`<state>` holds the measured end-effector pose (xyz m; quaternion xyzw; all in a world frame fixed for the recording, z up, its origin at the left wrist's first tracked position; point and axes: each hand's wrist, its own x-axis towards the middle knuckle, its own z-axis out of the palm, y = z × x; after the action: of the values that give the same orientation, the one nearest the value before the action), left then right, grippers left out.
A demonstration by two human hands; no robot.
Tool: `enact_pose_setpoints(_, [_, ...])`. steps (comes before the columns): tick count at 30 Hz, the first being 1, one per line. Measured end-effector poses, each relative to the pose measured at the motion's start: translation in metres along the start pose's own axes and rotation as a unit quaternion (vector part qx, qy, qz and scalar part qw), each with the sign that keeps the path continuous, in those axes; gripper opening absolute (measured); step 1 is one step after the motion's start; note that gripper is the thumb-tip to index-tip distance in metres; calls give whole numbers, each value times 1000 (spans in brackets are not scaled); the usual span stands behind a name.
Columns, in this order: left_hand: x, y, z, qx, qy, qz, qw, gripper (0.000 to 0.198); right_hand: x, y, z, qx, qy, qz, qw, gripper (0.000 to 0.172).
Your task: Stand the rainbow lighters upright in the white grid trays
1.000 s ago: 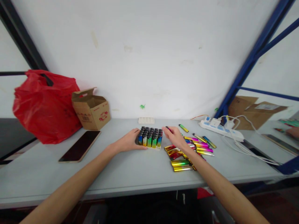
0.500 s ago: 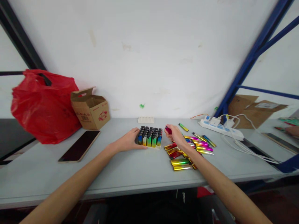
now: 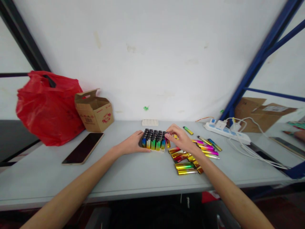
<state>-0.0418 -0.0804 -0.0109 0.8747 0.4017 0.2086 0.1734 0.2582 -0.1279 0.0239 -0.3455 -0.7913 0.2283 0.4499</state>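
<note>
- Both forearms reach in from the near edge, angled towards each other over the grey surface (image 3: 133,175).
- Loose lighters (image 3: 187,160), gold, pink and green, lie flat in a scatter under the right wrist.
- The left hand (image 3: 132,144) rests palm down, fingers together, loosely cupping the left side of the block of upright lighters (image 3: 153,140) without gripping it.
- The right hand (image 3: 179,138) arches over the block's right edge, thumb and fingertips pinching one lighter (image 3: 167,142) that touches the block.
- A phone (image 3: 83,148) lies well to the left.
- Farther back stand a white tray (image 3: 150,122), a cardboard box (image 3: 94,111), a red bag (image 3: 47,106) and a power strip (image 3: 226,132).
</note>
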Motion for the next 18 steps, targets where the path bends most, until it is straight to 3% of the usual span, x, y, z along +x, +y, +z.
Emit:
enact_pose_setpoints(10, [0, 1, -1, -5, -6, 7, 1000, 82, -8, 5, 2, -70, -92, 3, 993, 22])
enact_pose_setpoints(18, [1, -8, 4, -9, 14, 16, 1000, 85, -10, -3, -5, -85, -133, -2, 987, 23])
